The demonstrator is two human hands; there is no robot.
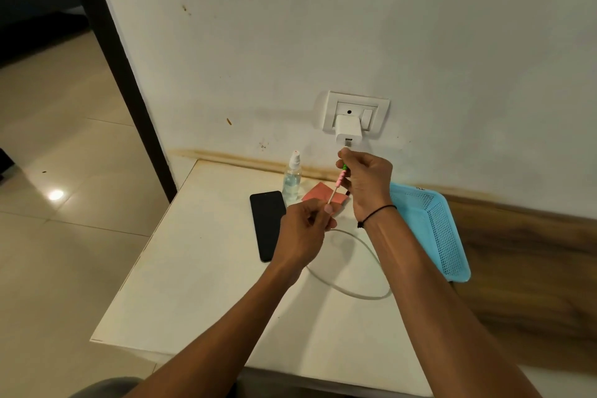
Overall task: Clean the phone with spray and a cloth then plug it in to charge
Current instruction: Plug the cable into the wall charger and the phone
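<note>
- While a white charging cable (347, 263) is held up by both hands, its metal plug tip is seen just below the port of a white charger adapter (348, 131) seated in a white wall socket (355, 111).
- The right hand (366, 184) is closed in a tight grip around the cable's end, where a green and pink protective sleeve (342, 176) is wound.
- The left hand (305, 233) pinches the cable lower down in a narrow grip; the rest is looped on the cream surface (200, 284).
- A flat black phone (267, 224) lies on the surface, just left of the left hand, with no cable attached.
- A clear plastic spray bottle (292, 179) stands upright behind the phone, beside a pink cloth (323, 194).
- A light blue perforated plastic tray (429, 233) rests at the right, against the wall.
</note>
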